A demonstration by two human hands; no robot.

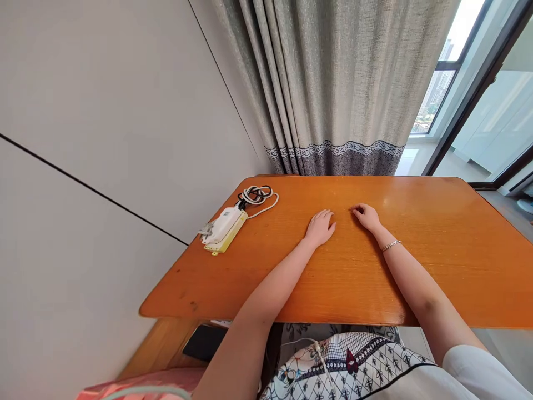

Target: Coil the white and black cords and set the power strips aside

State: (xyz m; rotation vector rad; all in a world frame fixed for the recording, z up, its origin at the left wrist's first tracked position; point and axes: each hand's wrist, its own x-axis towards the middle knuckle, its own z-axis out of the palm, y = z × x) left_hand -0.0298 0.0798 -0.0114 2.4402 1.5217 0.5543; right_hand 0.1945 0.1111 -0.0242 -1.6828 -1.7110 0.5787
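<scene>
Patterned cloth on the person's lap fills the bottom edge, with a white cord lying across it and a black phone on a low ledge to its left, under the table's near edge. Beyond it the orange table spans the view, set against a grey wall on the left and a grey curtain behind, with a window at the far right. Both forearms reach over the table. Left hand lies palm down and flat, fingers together, holding nothing. Right hand rests just beside it, apart, fingers loosely curled on the wood, empty too; a bracelet circles its wrist. Well to the left, near the table's wall side, a white charger sits on a yellow block, its coiled cables just behind.
</scene>
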